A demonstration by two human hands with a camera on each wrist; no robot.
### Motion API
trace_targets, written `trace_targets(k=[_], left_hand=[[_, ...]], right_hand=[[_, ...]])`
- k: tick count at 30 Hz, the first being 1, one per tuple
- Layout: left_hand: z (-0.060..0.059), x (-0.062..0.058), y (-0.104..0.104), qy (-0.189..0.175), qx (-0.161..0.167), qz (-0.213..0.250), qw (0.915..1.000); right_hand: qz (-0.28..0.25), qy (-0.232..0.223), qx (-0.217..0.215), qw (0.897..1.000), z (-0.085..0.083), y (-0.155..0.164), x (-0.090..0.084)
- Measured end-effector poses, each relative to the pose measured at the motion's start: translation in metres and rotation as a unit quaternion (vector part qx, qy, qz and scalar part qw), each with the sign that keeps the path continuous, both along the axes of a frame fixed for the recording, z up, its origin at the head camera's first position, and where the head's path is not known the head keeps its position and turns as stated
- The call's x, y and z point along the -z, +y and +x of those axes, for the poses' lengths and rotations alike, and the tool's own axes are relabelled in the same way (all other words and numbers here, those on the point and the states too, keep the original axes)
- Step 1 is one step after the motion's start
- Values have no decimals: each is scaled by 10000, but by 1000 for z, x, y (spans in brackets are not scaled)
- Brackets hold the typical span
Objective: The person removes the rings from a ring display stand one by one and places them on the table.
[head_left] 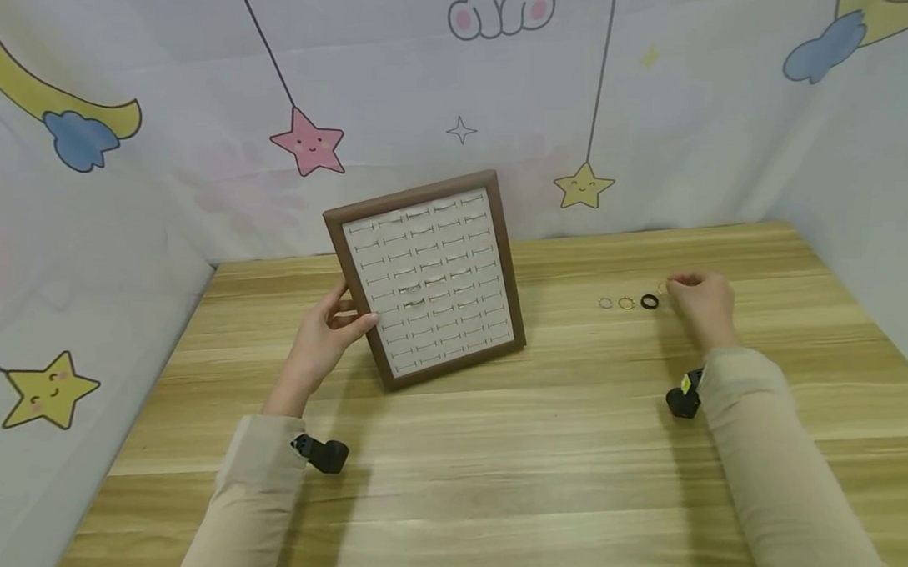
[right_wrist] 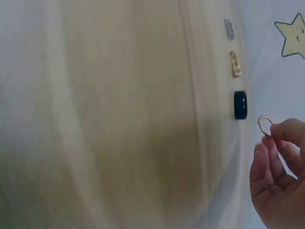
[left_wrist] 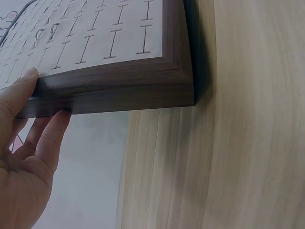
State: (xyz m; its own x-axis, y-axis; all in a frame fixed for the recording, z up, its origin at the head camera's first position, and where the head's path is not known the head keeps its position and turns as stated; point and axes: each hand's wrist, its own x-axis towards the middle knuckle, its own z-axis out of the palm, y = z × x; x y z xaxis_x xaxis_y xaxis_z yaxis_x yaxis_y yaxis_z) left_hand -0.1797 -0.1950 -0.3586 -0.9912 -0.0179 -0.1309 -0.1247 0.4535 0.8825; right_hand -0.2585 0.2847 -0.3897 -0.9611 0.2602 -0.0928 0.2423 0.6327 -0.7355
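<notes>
Left hand (head_left: 322, 338) is gripping the left edge of the tilted ring tray (head_left: 430, 278), thumb on its face; right hand (right_wrist: 279, 174) is pinching a thin gold ring (right_wrist: 265, 126) just beside three rings (head_left: 627, 302) lying in a row; the light pinch is risking a dropped, rolling ring; the propped tray could be slipping; wooden tabletop (head_left: 505, 448), cartoon-star backdrop (head_left: 308, 142).

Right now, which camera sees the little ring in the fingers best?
The right wrist view: the thin ring shows clearly as a full loop, pinched by the right hand near the black ring. In the head view it is only a faint speck at the fingertips. The left wrist view misses it entirely.
</notes>
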Motion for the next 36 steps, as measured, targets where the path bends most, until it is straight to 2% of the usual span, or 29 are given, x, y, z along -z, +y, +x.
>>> trace_targets(k=[7, 15, 26, 31, 36], left_hand=[[1, 0, 1, -12, 2, -8, 10000], [1, 0, 1, 8, 3, 29, 10000], [1, 0, 1, 37, -12, 24, 10000], [0, 1, 1, 56, -24, 35, 10000], [0, 1, 1, 41, -12, 26, 10000]], right_hand=[[62, -177, 26, 9998, 1, 10, 8], [337, -294, 48, 9990, 2, 13, 9], [234, -406, 84, 9989, 1, 14, 9], [74, -158, 144, 9997, -5, 6, 5], [-43, 288, 29, 9996, -9, -17, -9]])
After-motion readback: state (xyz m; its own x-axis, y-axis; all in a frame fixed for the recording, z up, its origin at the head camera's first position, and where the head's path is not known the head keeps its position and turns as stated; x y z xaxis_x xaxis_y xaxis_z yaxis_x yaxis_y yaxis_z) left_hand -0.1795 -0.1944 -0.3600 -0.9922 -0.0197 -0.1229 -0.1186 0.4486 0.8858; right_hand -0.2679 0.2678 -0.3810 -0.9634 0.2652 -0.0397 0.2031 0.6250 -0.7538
